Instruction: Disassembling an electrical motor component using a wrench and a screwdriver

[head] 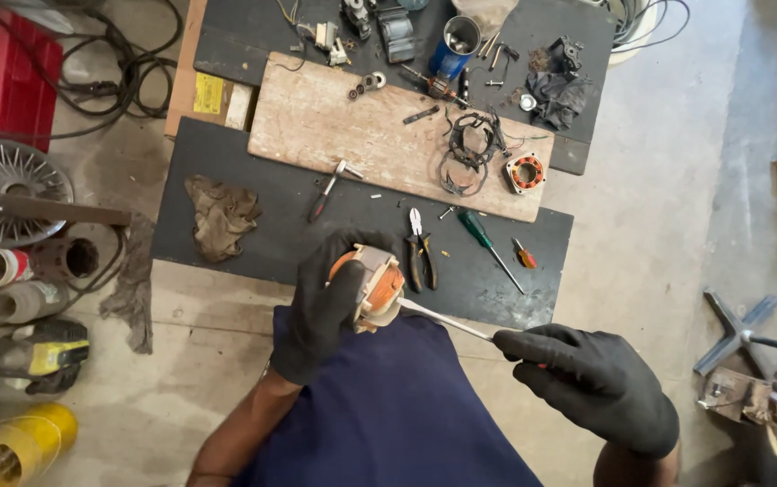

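Left hand (325,307) wraps orange motor coil (372,287), held above desk (253,234) edge. Right hand (591,383) clenches screwdriver (447,320), tip touching coil's side.

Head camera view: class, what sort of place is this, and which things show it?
Probably a small motor-repair workshop: the left hand holds a copper-wound stator, pliers and a green screwdriver lie on the dark bench.

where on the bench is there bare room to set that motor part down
Bare patches: the dark mat between the rag and small hammer, and the wooden board's left half. Crowded: the board's right end around the wire coils, and the mat by the pliers and green screwdriver.
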